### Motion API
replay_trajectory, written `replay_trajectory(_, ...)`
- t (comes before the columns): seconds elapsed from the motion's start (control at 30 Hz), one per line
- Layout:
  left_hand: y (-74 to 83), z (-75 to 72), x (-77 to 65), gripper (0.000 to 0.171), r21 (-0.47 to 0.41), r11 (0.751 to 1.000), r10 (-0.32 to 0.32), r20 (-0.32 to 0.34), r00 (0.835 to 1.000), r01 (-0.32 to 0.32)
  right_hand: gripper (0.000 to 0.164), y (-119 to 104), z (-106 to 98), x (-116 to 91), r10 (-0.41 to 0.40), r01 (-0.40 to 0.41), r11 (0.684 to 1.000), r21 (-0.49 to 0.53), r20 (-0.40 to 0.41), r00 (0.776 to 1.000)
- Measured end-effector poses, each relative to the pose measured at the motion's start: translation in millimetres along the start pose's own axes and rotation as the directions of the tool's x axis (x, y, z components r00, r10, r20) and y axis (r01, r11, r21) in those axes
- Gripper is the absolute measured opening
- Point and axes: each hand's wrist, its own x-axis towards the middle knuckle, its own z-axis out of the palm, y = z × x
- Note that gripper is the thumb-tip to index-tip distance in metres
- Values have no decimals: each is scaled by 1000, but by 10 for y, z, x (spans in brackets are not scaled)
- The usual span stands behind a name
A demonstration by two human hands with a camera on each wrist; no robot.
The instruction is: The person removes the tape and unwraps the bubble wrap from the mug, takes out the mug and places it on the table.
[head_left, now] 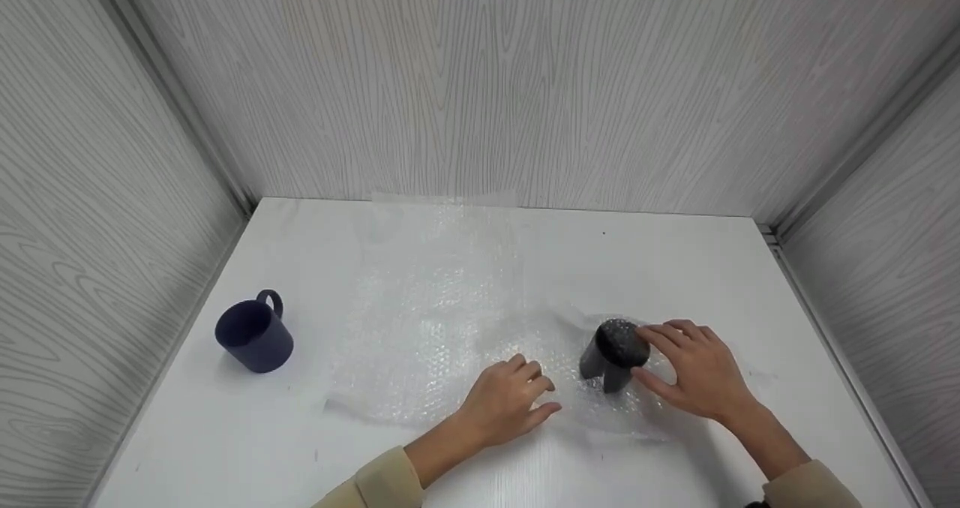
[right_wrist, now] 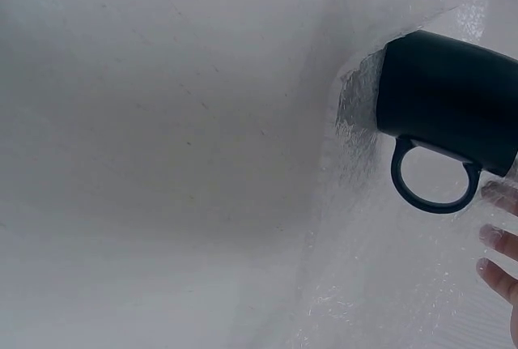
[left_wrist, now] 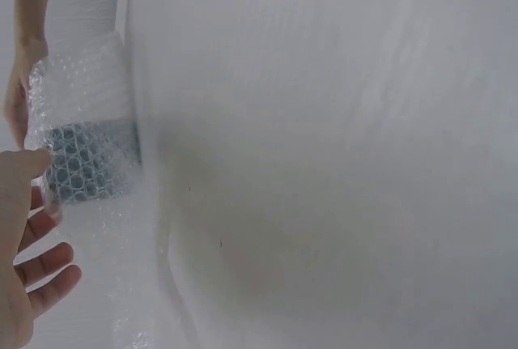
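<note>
A dark mug (head_left: 616, 352) stands on the bubble wrap (head_left: 442, 320), its handle towards me and a layer of wrap over its top. My right hand (head_left: 694, 369) holds the mug's covered top edge, thumb on the near side, fingers on the far side. In the right wrist view the mug (right_wrist: 449, 98) shows its handle bare, and fingertips (right_wrist: 492, 236) come in beside its top end. Just left of the mug, my left hand (head_left: 510, 403) hovers with fingers loosely bent, holding nothing. The left wrist view shows wrap (left_wrist: 85, 159) covering the mug's side.
At the left of the white table (head_left: 675, 268) a second mug (head_left: 259, 339), navy blue, stands upright with its handle towards the back. The wrap stretches to the table's back edge. Wood-grain panels (head_left: 487, 80) enclose the table at the back and both sides.
</note>
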Motion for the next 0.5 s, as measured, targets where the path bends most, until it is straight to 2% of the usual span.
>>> replay_trajectory(0.27,-38,-55,2,28,-32,999,2,-33,999,-4,62,-6,-7,3,5,-5,1000,4,6,1000)
replay_trajectory(0.5,-92,-132,93,28,-32,999,11,-67,998,-13,60,-14,-9,2,10,-10,1000,2,9,1000)
